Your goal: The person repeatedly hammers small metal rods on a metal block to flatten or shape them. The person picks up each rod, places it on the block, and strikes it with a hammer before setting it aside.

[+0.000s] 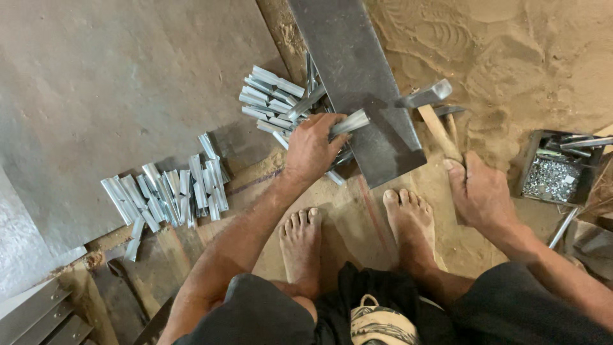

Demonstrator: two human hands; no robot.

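Left hand pinches a strip flat on the steel bar; right hand wraps the hammer above it. Fingers so close risk a strike.

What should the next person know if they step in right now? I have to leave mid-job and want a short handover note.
Left hand: grip shut on a metal strip piece, laid on the steel plate.
Right hand: grip shut on the hammer by its wooden handle; the head sits over the plate beside the piece.
Stacked pieces lie behind the left hand; a row of pieces lies on the metal sheet to the left. Box of small hardware at right.
Which pile is finished I cannot tell; the held piece is in work.
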